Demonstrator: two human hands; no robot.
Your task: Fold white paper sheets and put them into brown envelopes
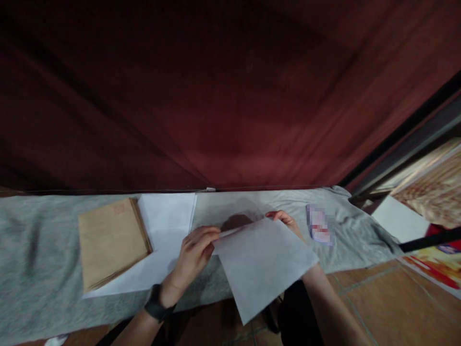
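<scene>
A white sheet of paper (266, 264) hangs tilted between my two hands, above the front edge of the grey cloth. With fingers pinched, my left hand (197, 247) grips its upper left edge, where the paper looks folded over. My right hand (286, 222) holds the upper right corner, its fingertips showing at the edge and its palm partly hidden behind the sheet. To the left lies a stack of brown paper envelopes (111, 242), with faint red print on the top one. White sheets (167, 216) lie partly under that stack.
Grey cloth (36, 240) covers the low surface, backed by a dark red curtain (230, 120). A blurred-out packet (319, 225) rests on the cloth at right. Beyond a dark metal frame (406, 139) are a white card (400, 218) and colourful printed material (437, 266). Tiled floor (382, 298) shows below.
</scene>
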